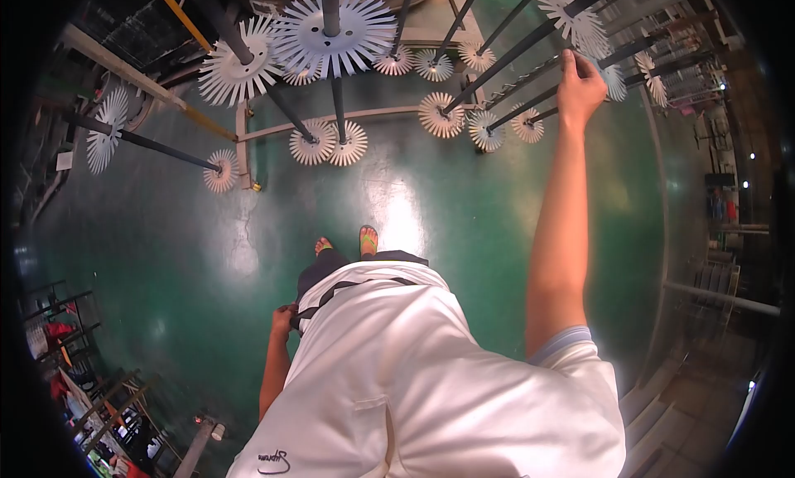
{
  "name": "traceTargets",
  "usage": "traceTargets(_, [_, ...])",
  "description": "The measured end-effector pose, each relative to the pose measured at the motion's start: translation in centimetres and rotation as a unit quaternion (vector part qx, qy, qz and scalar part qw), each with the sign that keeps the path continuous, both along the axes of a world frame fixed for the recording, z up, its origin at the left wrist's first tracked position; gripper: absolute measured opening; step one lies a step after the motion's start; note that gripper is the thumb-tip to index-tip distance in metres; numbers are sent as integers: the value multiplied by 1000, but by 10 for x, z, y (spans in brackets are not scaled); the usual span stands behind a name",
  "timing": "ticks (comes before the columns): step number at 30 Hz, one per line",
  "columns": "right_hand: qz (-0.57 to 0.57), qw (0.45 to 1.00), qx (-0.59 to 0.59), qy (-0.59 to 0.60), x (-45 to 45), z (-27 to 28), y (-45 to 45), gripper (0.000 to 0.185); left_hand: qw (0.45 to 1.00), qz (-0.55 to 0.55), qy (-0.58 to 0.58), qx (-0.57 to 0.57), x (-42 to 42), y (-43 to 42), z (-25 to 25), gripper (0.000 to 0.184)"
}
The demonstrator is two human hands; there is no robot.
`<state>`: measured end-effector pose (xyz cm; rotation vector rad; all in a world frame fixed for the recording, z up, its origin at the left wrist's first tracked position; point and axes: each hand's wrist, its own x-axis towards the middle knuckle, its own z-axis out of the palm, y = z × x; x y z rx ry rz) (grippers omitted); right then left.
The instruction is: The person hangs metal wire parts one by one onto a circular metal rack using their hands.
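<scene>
Raised at the upper right, my right hand [582,89] is closed in a pinch beside the lower edge of a white slotted disc [570,18]. What it pinches is too small to tell. A thin twisted strand [522,82] runs close by its fingertips. My left hand [284,319] hangs low at my waist, fingers curled against the dark band [310,311] at the hem of the white shirt [373,329]; its grip is partly hidden. Larger slotted discs [334,32] sit on dark upright poles, with smaller discs [442,115] at their lower ends.
A pale metal frame [348,112] runs behind the poles, above the green floor [464,205]. Another pole at the left carries a disc [108,130]. Cluttered racks [116,412] stand at the lower left, and shelving [716,287] lines the right side.
</scene>
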<state>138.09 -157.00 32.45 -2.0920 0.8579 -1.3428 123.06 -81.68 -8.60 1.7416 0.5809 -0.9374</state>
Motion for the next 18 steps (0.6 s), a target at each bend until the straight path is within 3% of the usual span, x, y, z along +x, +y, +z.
traceTargets(4, [-2,1000,-8,0,2,-2,-2,30,999,23,17,-21,-4,4,-5,36])
traceTargets(7, [-5,1000,-14,8,2,-3,-4,30,999,-12,17,32,-2,-2,2,35])
traceTargets(14, [1,1000,-23,12,1,3,3,31,997,40,-38,-56,7,-26,15,32])
traceTargets(18, [18,999,-24,16,-3,3,3,31,1000,-31,-6,-1,20,-29,-4,33])
